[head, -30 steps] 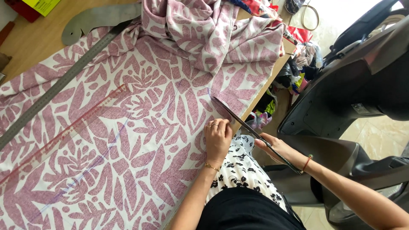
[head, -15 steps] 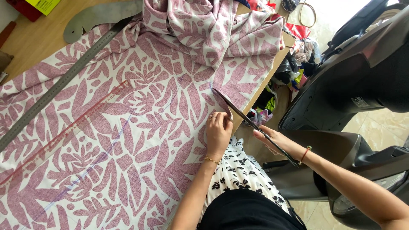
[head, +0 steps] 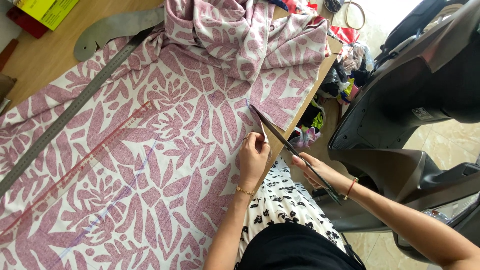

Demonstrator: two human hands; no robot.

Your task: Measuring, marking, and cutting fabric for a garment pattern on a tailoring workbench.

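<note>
A white cloth with a maroon leaf print (head: 150,150) lies spread over a wooden table (head: 45,50), bunched up at the far end. My left hand (head: 253,156) pinches the cloth's cut edge near the table's right side. My right hand (head: 320,172) grips long dark scissors (head: 285,142), whose blades point up and left into the cloth along a faint blue drawn line. The blade tips sit at the cloth edge just beyond my left fingers.
A long grey metal ruler (head: 70,112) and a clear pink ruler (head: 80,172) lie on the cloth. A grey curved template (head: 112,30) and a yellow book (head: 47,10) rest at the far table end. A dark scooter (head: 420,100) and scrap fabric (head: 345,75) stand to the right.
The scissors and both hands have moved forward along the cloth edge, farther up the drawn line.
</note>
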